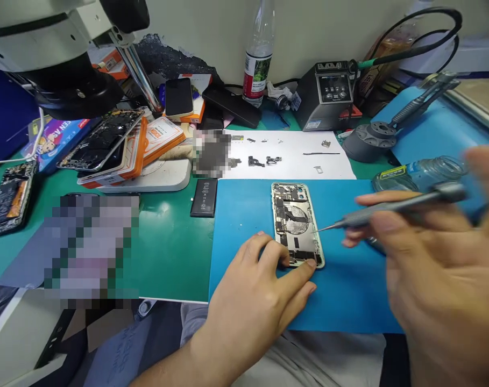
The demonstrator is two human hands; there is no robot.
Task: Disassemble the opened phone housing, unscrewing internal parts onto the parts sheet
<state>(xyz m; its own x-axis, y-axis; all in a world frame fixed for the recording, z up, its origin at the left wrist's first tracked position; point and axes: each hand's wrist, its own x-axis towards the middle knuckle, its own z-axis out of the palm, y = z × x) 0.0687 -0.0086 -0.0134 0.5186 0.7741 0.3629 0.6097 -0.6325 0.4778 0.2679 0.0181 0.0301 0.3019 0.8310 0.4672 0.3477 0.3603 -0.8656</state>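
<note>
Blue mat (349, 301): smooth sheet lying over the near right part of the bench, reaching to its front edge.
Green mat (171, 252): covers the bench to the left of the blue one.
Opened phone (296, 223): lies flat on the blue mat, back off, boards and a round coil showing, long axis running away from the person.
Left hand (256, 290): rests on the blue mat at the phone's near end, fingertips pressing on its lower edge, holding it down rather than gripping it.
Right hand (433, 252): blurred, to the right of the phone, fingers closed round a screwdriver (389, 209).
Screwdriver tip: points left and sits at the phone's right edge, about halfway along; contact cannot be told.
White sheet (300, 161): beyond the blue mat, with small loose parts and screws spread over it.
Battery (204, 197): black, flat on the green mat just left of the blue one.
Far left: stack of opened phones and orange boxes (119, 145) under a microscope head (58, 54).
Back of bench: plastic bottle (259, 59) and a soldering station (328, 97) against a pale wall.
Right side: small glass bottle (425, 172) lying near the right hand.
</note>
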